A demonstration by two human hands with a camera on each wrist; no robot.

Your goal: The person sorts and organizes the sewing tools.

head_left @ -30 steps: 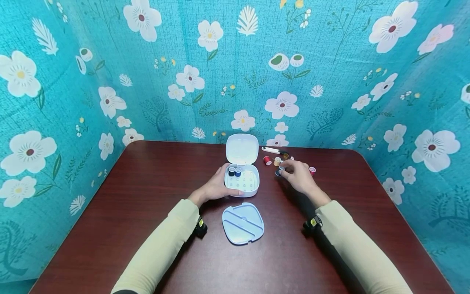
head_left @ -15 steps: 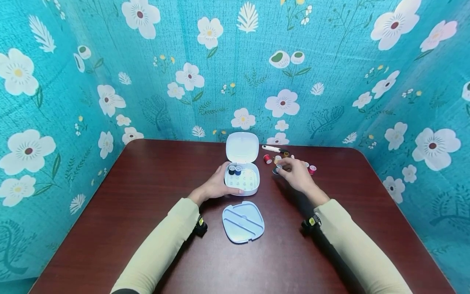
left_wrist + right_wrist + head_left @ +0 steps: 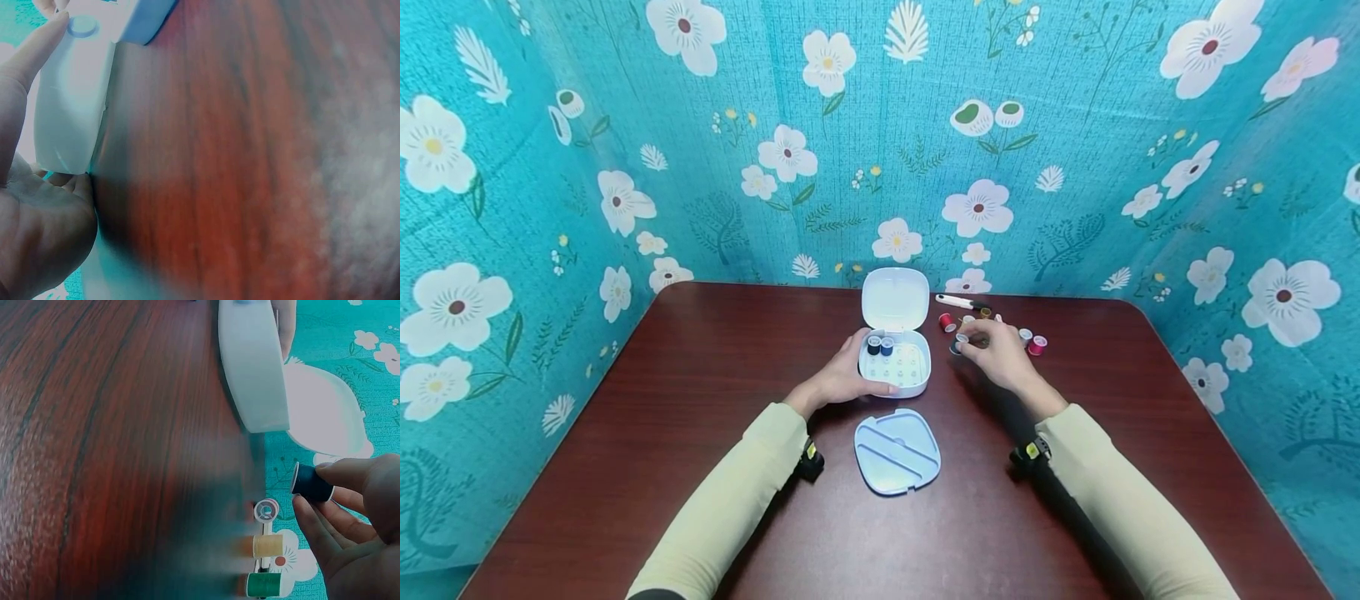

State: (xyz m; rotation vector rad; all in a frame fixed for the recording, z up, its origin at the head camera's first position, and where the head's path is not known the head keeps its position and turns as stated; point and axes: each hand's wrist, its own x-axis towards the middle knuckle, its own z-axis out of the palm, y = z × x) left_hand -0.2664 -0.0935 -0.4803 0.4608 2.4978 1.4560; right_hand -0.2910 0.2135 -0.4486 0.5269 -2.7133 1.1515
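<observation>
In the head view my left hand (image 3: 835,377) grips the left side of a white plastic box (image 3: 917,386), its thumb along the front wall. The box's hinged lid (image 3: 895,300) stands up at the back. Inside, a black thread spool (image 3: 874,345) and a blue thread spool (image 3: 887,346) sit side by side at the back left, among rows of short pegs. My right hand (image 3: 1004,360), just right of the box, pinches a dark thread spool (image 3: 311,482) between thumb and fingers. That spool is tilted and off the table in the right wrist view.
Near the right hand lie a red spool (image 3: 947,322), a pink spool (image 3: 1037,345), a cream spool (image 3: 267,545) and a green spool (image 3: 264,584). A white-and-black handled tool (image 3: 962,302) lies behind them. A light blue divided tray (image 3: 897,452) lies in front of the box.
My right hand has carried the dark spool a little left, towards the box. The left hand stays on the box. The head view has shifted slightly.
</observation>
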